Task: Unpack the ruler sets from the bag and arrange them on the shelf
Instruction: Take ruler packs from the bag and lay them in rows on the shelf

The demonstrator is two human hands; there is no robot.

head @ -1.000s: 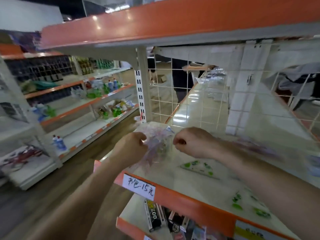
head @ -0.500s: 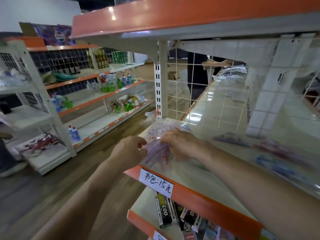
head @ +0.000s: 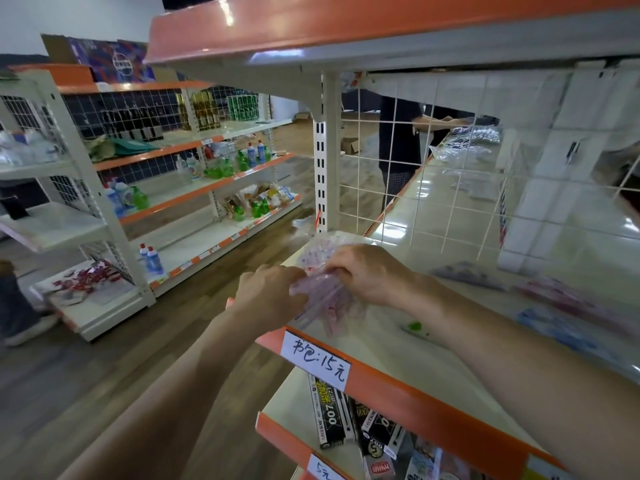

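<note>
We're at the cream metal shelf with the orange lip (head: pixel 398 348), and the clear crinkly plastic bag of ruler sets (head: pixel 322 303) is over its near corner, long axis running 1 to 7 o'clock. Our left hand (head: pixel 266 296) pinches it from 9 o'clock, our right hand (head: pixel 367 275) grips from 3; both equally near.

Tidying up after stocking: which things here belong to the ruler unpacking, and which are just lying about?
Job: left hand and right hand, both gripping the clear crinkly plastic bag; cream metal shelf with orange edge; flat green-printed packet on it.
Lying about: white handwritten price label; black printed boxes on the shelf below; blue and green plastic bottles across the aisle.
</note>
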